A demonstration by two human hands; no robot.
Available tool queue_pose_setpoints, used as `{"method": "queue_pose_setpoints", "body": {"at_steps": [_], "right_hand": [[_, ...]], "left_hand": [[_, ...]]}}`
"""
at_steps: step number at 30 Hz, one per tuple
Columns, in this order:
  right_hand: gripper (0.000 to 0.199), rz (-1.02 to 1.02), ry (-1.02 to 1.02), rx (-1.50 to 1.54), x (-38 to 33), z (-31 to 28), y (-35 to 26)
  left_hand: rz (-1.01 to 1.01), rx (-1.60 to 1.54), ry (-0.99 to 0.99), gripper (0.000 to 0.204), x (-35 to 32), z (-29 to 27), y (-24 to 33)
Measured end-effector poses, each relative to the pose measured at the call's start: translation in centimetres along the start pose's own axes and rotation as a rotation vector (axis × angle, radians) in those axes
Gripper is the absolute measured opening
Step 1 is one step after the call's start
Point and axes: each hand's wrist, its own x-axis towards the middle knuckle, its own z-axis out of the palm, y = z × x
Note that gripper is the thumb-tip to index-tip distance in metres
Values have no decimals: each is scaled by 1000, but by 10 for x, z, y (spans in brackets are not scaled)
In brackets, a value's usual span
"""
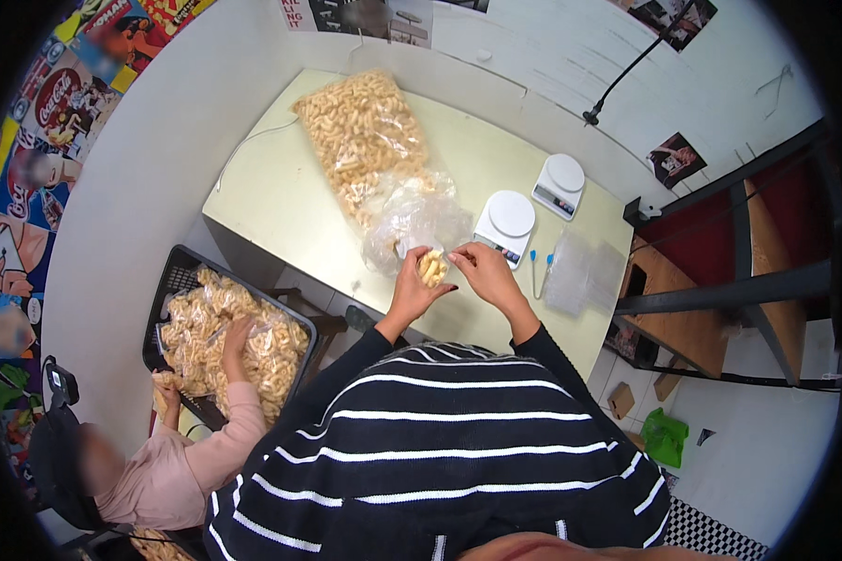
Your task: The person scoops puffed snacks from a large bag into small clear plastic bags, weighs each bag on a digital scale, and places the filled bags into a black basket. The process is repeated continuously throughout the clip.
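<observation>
A small clear bag of yellowish puffed snacks (431, 268) is in my left hand (409, 297), the fingers curled around its side. My right hand (488, 277) has its thumb and index finger pinched together at the bag's right upper edge. Just beyond both hands lies the crumpled, open mouth of a large clear sack of curled snacks (360, 140), which stretches away to the far left of the table. Close beyond my right hand stands a white kitchen scale (511, 217) with nothing on its round plate.
A second white scale (562, 176) stands farther right. Flat clear bags (571, 276) and blue-tipped sticks (534, 266) lie on the pale table (482, 140). To the left, a co-worker's hand (240, 335) reaches into a black crate (170, 280) of filled bags. A black-framed shelf (702, 304) borders the right.
</observation>
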Motion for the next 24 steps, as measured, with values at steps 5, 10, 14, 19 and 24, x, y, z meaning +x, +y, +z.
{"method": "queue_pose_setpoints", "body": {"at_steps": [5,10,14,19,24], "right_hand": [[22,127,3,213,-13,12,20],[17,44,153,4,-27,5,17],[13,-37,209,-127,-36,1,14],[10,-83,212,-142,-41,0,18],[9,-41,180,-148,-42,1,25]], "left_hand": [[59,-85,-94,94,0,9,7],[142,24,-57,77,-10,13,11],[125,150,26,52,-11,15,17],[-14,124,21,43,-14,19,24],[32,151,69,43,-14,24,20]]}}
